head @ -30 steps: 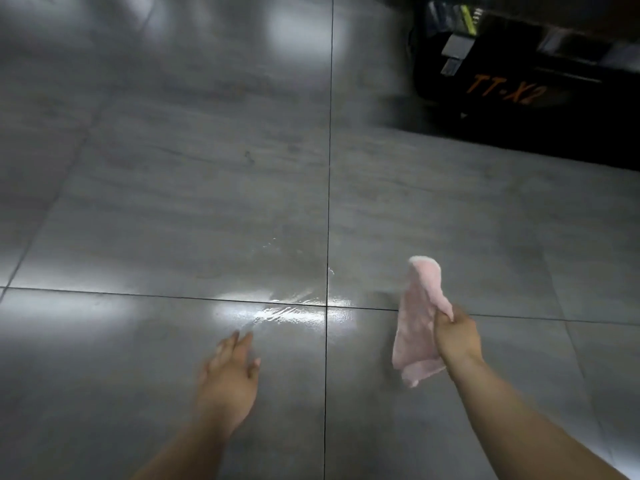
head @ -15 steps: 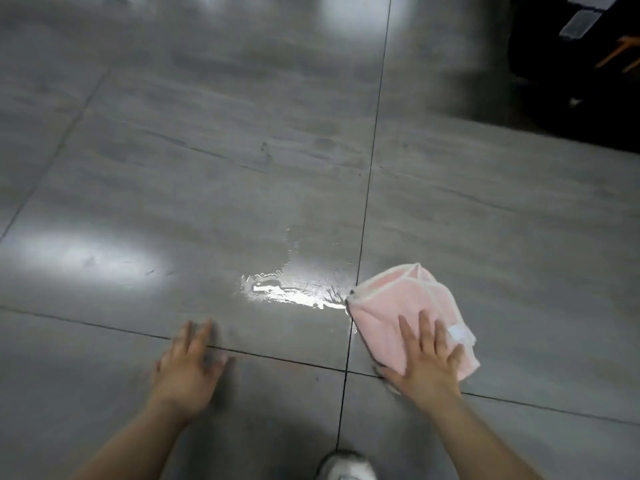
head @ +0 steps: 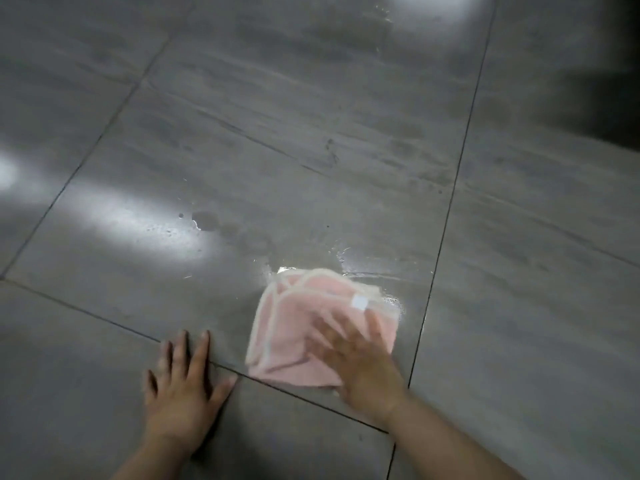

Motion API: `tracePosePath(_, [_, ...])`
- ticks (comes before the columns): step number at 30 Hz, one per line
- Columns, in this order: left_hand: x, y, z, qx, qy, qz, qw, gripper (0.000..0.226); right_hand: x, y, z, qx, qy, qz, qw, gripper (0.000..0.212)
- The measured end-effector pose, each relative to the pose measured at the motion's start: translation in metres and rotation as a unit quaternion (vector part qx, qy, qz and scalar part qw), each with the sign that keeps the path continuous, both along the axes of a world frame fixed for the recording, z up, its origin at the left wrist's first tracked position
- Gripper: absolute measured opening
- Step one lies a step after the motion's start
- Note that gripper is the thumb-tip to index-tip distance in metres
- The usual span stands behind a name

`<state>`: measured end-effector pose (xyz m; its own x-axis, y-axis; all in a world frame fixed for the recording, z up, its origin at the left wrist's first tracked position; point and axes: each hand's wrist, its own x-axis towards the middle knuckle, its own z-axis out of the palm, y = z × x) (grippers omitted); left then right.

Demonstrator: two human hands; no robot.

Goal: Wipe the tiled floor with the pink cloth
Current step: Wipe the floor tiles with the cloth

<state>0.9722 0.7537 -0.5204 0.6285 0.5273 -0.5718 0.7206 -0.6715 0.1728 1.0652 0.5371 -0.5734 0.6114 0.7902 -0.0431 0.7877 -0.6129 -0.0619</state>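
Observation:
The pink cloth [head: 294, 327], folded with cream edging and a small white tag, lies flat on the grey tiled floor [head: 311, 150]. My right hand [head: 356, 362] presses down on its right half with fingers spread, blurred by motion. A wet patch [head: 367, 271] glistens just beyond the cloth's far edge. My left hand [head: 183, 389] rests flat on the floor to the left of the cloth, fingers apart, holding nothing, its thumb close to the cloth's near corner.
Dark grout lines [head: 446, 216] cross the floor. A small dark puddle and droplets [head: 206, 220] sit left of the wet patch. A dark shadowed area [head: 620, 71] fills the upper right corner. Light glare [head: 138, 223] shines on the left tile.
My right hand brought the cloth down from the air onto the floor and slid it left across the grout line over the wet patch. My left hand settled flat on the tile.

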Motion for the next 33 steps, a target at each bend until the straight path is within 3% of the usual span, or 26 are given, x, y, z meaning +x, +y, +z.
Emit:
tracePosePath(4, [-0.006, 0.005, -0.001, -0.013, 0.001, -0.013, 1.0, 0.107, 0.06, -0.097, 0.018, 0.026, 0.024, -0.251, 0.967, 0.072])
tracePosePath(6, [-0.006, 0.008, 0.001, -0.006, 0.008, -0.014, 1.0, 0.107, 0.06, -0.084, 0.027, 0.026, 0.098, -0.404, 0.909, 0.062])
tracePosePath(7, [-0.006, 0.007, 0.003, -0.005, 0.008, -0.016, 1.0, 0.106, 0.051, -0.065, 0.02, 0.028, 0.1, -0.458, 0.883, 0.059])
tracePosePath(8, [-0.004, 0.006, 0.005, -0.007, 0.009, -0.018, 1.0, 0.103, 0.04, -0.042, 0.02, 0.035, 0.068, -0.469, 0.88, 0.059])
tracePosePath(10, [-0.003, 0.006, 0.006, -0.006, 0.023, -0.024, 0.999, 0.088, 0.008, 0.016, 0.011, 0.055, 0.016, -0.343, 0.938, 0.063])
tracePosePath(12, [-0.003, 0.008, 0.005, 0.005, 0.057, -0.045, 0.997, 0.078, -0.024, 0.063, 0.014, 0.003, 0.08, -0.1, 0.992, 0.066])
tracePosePath(14, [-0.004, 0.01, 0.004, 0.004, 0.069, -0.058, 0.996, 0.077, -0.029, 0.077, 0.024, 0.004, 0.148, 0.096, 0.984, 0.065])
tracePosePath(16, [-0.005, 0.014, 0.004, -0.007, 0.05, -0.057, 0.997, 0.079, -0.002, 0.057, 0.022, -0.027, 0.061, 0.116, 0.991, 0.078])
tracePosePath(18, [-0.006, 0.012, 0.006, -0.018, 0.032, -0.046, 0.998, 0.082, 0.029, 0.009, 0.017, -0.02, 0.045, -0.015, 0.999, 0.081])
tracePosePath(20, [-0.004, 0.005, 0.006, -0.021, 0.009, -0.033, 0.999, 0.086, 0.058, -0.056, 0.015, -0.004, 0.032, -0.155, 0.987, 0.068])
tracePosePath(22, [-0.001, -0.002, 0.004, -0.017, 0.003, -0.021, 1.0, 0.089, 0.071, -0.121, 0.02, -0.015, 0.057, -0.301, 0.952, 0.074])
tracePosePath(24, [0.0, -0.007, 0.002, -0.007, 0.017, -0.017, 1.0, 0.089, 0.065, -0.147, 0.026, 0.002, 0.099, -0.438, 0.894, 0.081])
tracePosePath(26, [0.001, -0.011, 0.001, -0.007, 0.014, -0.005, 1.0, 0.091, 0.039, -0.125, 0.018, 0.022, 0.074, -0.49, 0.868, 0.073])
tracePosePath(28, [0.002, -0.012, 0.0, -0.013, 0.01, 0.005, 1.0, 0.091, -0.003, -0.075, 0.007, 0.029, 0.038, -0.401, 0.915, 0.069])
tracePosePath(30, [0.002, -0.012, 0.001, -0.012, 0.004, 0.008, 1.0, 0.091, -0.05, -0.022, 0.0, 0.019, 0.027, -0.222, 0.974, 0.066])
tracePosePath(33, [0.001, -0.008, 0.004, -0.012, -0.007, -0.005, 1.0, 0.087, -0.083, -0.014, -0.001, 0.019, 0.016, -0.018, 1.0, 0.062])
